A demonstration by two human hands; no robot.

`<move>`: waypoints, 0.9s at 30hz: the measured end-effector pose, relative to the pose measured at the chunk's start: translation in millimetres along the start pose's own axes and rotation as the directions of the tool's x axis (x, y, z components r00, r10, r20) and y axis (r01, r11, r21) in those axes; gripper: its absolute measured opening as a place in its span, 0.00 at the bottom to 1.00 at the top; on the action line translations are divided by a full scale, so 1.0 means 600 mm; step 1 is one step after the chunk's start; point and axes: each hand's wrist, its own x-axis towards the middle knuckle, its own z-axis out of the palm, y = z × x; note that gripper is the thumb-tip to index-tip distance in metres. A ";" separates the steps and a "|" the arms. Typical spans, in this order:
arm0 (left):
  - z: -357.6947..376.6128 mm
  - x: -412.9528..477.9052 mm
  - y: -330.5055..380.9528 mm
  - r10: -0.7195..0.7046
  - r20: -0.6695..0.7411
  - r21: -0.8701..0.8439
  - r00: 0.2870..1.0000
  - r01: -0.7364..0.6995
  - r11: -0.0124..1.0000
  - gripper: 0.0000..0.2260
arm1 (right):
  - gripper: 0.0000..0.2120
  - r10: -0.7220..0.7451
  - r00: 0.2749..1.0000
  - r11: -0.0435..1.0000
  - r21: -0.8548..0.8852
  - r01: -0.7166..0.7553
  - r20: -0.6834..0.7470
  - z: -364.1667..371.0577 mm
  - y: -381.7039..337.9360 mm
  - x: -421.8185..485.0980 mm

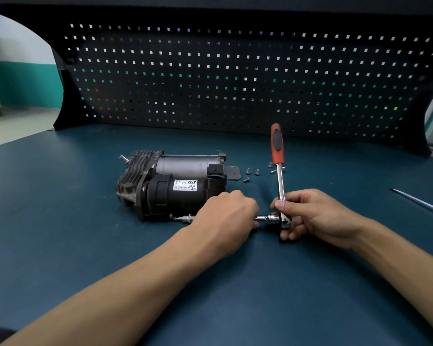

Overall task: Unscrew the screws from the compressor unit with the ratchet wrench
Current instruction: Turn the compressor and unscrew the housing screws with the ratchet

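Firmly, the fingers (286, 234) of the right hand (315, 216) curl round the head of the ratchet wrench (280, 181), thumb pressed on its chrome shaft; its red handle points up and away, toward the pegboard (235, 78). The left hand (225, 218) has its fingers clamped over the extension bar (263, 217), which runs level from the wrench head leftward to the near lower edge of the compressor unit (175, 188). That unit lies on the teal table (85, 245), left of both hands. Several loose screws (257, 172) lie just right of it, around the wrench shaft. A thin metal rod (420, 202) lies well apart, far right
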 end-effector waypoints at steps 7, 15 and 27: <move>0.002 -0.001 -0.002 0.001 -0.021 0.003 1.000 -0.001 1.000 0.11 | 0.25 0.002 1.000 1.000 0.008 -0.002 0.007 0.000 -0.001 -0.001; 0.003 0.000 0.000 0.010 -0.045 -0.016 0.999 -0.011 1.000 0.11 | 0.22 0.012 1.000 1.000 0.007 -0.012 0.006 -0.001 -0.003 -0.002; 0.005 -0.003 -0.004 0.045 -0.080 0.010 0.996 -0.044 0.999 0.11 | 0.20 0.025 1.000 1.000 0.017 -0.025 -0.010 0.003 -0.007 -0.005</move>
